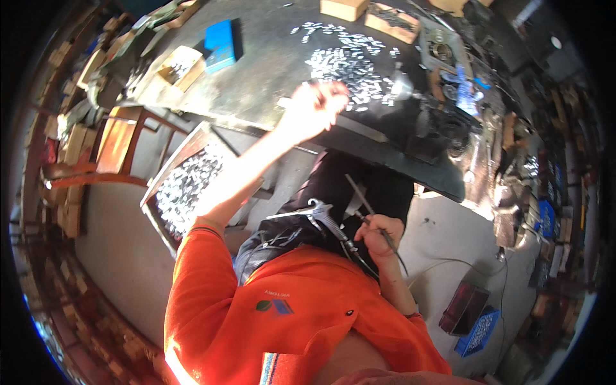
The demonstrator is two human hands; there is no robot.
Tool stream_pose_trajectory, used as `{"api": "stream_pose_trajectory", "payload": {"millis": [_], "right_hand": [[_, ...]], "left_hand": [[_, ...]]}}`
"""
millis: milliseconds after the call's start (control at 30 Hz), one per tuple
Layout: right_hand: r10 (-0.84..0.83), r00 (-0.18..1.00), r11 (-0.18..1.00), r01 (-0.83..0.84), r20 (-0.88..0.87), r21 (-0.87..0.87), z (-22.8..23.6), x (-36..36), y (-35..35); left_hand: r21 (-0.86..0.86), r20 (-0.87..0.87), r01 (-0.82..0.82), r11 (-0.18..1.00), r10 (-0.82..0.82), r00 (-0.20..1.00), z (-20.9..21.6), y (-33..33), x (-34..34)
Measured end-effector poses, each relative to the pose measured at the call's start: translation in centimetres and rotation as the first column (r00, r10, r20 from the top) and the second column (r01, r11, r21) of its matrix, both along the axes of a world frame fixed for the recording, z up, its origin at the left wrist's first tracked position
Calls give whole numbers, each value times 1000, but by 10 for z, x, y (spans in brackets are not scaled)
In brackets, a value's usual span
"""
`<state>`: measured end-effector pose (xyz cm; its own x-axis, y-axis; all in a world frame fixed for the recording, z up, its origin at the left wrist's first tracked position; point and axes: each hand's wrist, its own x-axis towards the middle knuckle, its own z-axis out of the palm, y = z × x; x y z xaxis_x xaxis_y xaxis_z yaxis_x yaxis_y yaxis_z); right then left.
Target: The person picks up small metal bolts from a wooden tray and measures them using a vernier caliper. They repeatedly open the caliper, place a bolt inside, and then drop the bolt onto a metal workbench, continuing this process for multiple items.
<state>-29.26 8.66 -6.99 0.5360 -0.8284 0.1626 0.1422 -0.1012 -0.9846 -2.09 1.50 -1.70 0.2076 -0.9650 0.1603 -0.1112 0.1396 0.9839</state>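
My left hand (316, 108) reaches over the near edge of the dark worktable, beside a spread of small shiny metal pieces (346, 67). Its fingers are curled, and strong sunlight washes out whatever may be between them. Close to my lap, my right hand (380, 235) is closed around a slim, file-like metal rod (359, 194). The rod slants from the upper left, through the fist, to a thin end at the lower right. A silver air blow gun (324, 219) with a thin nozzle lies across my lap, left of my right hand.
A wooden tray (149, 206) full of small metal pieces stands below the table at left, near a wooden chair (119, 144). On the table are a blue box (220, 46) and wooden boxes (393, 24). Blue (478, 333) and dark red crates (464, 308) stand on the floor at right.
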Motion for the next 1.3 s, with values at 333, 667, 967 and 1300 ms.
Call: {"api": "stream_pose_trajectory", "payload": {"millis": [333,667,967,1300], "right_hand": [[27,980,989,-55,-195,-140,-28,17,-8],[73,997,994,-70,-33,81,-1,32,-4],[129,988,990,-123,-80,75,-6,30,-12],[88,996,990,-88,8,106,4,48,-14]], "left_hand": [[302,-522,395,868,-196,830,-29,123,-83],[150,-602,305,941,-157,783,-27,121,-81],[245,-483,97,965,35,875,-50,135,-35],[193,-785,374,907,-86,613,-32,114,-71]]}}
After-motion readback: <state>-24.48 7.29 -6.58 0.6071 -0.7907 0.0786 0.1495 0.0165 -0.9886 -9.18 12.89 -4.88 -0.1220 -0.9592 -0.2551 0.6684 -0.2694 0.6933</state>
